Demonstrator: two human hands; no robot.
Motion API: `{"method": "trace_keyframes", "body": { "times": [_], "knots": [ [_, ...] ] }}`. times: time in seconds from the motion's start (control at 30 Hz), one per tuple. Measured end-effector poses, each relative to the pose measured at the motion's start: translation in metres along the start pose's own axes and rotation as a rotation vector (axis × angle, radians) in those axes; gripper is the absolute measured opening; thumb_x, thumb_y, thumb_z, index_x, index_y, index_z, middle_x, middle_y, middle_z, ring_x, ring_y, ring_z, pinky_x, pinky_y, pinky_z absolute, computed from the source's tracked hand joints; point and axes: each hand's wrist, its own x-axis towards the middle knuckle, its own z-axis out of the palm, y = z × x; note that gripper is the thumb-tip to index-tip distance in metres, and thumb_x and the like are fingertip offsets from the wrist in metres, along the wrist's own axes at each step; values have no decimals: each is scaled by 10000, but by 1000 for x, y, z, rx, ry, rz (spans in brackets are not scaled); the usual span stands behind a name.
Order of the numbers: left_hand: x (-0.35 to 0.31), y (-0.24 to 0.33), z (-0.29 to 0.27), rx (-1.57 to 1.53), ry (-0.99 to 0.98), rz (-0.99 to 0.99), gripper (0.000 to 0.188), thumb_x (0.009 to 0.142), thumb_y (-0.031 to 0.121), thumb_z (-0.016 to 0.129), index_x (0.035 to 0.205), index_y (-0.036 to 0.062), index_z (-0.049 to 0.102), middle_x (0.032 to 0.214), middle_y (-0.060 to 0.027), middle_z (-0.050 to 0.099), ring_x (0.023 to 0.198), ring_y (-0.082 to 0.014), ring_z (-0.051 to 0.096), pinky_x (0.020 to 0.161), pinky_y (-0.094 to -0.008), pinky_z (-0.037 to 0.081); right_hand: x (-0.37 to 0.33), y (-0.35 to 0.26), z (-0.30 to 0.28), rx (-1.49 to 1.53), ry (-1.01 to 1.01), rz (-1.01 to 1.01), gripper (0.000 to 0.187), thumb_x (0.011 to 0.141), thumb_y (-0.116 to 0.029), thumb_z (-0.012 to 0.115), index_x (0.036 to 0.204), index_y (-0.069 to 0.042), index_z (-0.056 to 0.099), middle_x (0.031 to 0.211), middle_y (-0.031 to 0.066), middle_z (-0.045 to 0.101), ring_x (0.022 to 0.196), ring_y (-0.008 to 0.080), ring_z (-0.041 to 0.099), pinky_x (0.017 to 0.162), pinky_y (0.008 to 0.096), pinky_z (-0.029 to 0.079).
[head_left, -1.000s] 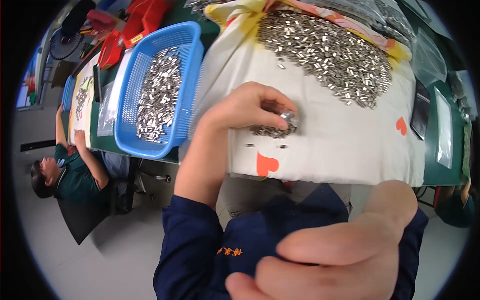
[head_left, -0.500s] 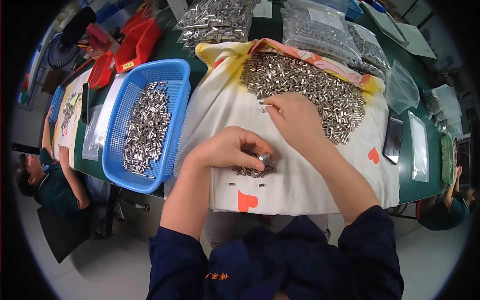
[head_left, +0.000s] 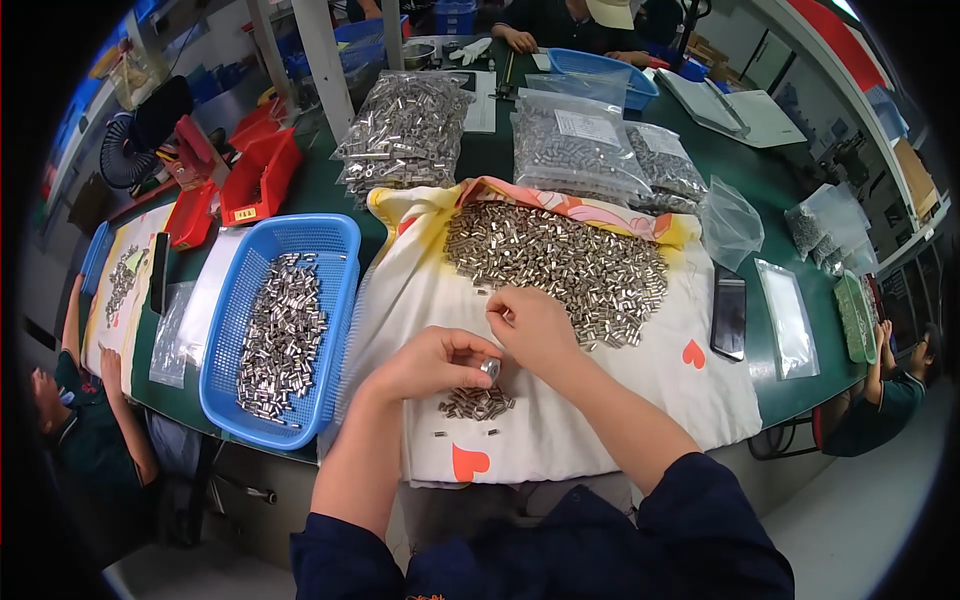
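Note:
My left hand (head_left: 425,366) is closed around a shiny, rounded metal piece (head_left: 490,368), held just above a small heap of short metal cylinders (head_left: 477,404) on the white cloth (head_left: 560,445). My right hand (head_left: 535,326) is beside it, fingertips pinched together near the metal piece; whatever they hold, if anything, is too small or hidden to tell. Beyond the right hand spreads a large pile of the same silver cylinders (head_left: 560,262). Two loose cylinders lie in front of the small heap.
A blue basket (head_left: 345,290) with more cylinders stands at the left. Stacked clear bags of metal parts (head_left: 405,125) and further bags (head_left: 570,150) line the back. A phone (head_left: 729,312) and an empty plastic bag (head_left: 786,318) lie right. Other people sit around the table.
The view has tilted up, showing more of the far side. My right hand has come back from the large pile towards my left hand. More of the small heap shows below the left hand.

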Motion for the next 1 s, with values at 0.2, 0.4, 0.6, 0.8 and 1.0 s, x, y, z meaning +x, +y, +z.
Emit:
{"method": "trace_keyframes", "body": {
  "times": [0.2,0.4,0.6,0.8,1.0],
  "knots": [
    [6,-6,-6,-346,287,145,337,741,-24,631,1065,-32,540,942,-71,610,844,-118,584,750,-227,468,-17,-8,-13,505,-31,149,95,731,-64,601,815,-37,634,743,57,603,652,154,568,600,255,456],
    [10,-7,0,-294,296,133,336,731,-29,638,1054,-36,549,939,-78,609,845,-122,581,755,-232,469,-25,-2,-11,452,-4,53,103,728,-71,603,814,-23,630,775,82,595,674,190,585,592,274,469],
    [5,-13,1,-256,350,143,316,722,-61,624,1032,-34,569,929,-78,610,813,-119,583,738,-232,476,-30,-7,2,215,141,-190,88,670,-57,592,755,-53,572,737,82,556,733,260,532,679,356,434],
    [10,4,3,-198,342,98,304,734,-23,635,1032,-30,575,885,-59,618,768,-84,566,694,-202,457,-26,-2,-6,259,109,-115,78,700,-83,595,769,-49,606,754,86,591,730,268,555,671,343,444],
    [6,10,0,-259,182,13,312,715,-9,664,1016,-32,584,872,-61,620,791,-95,586,692,-207,472,-22,-4,-22,419,-195,199,94,722,-46,632,814,-26,633,761,35,622,688,108,564,640,240,454]
  ]
}}
